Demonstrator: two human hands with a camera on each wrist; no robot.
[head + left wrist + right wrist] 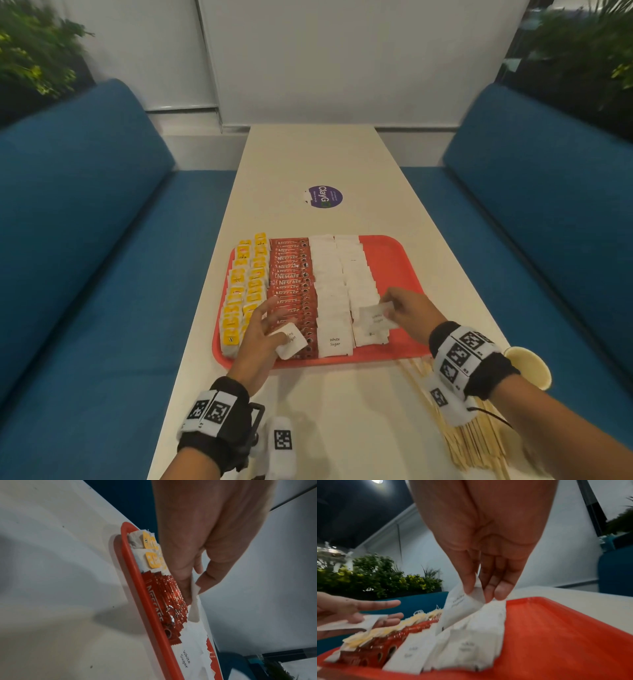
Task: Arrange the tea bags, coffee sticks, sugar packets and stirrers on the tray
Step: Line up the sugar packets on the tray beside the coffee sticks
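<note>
you're working the sugar step. behind your right wrist the stirrers (469, 442) are lying on the table, not yet on the tray (407, 260). your left hand (260, 337) is pinching one sugar packet (291, 341) over the coffee sticks (291, 274), its other fingers spread loose. your right hand (409, 313) is pinching a second packet (376, 317) just above the near end of the sugar rows (342, 274). beyond your left fingers, the tea bags (245, 281) are sitting in line. next, you're probably needing to lay both packets flat, then fetch the stirrers.
</note>
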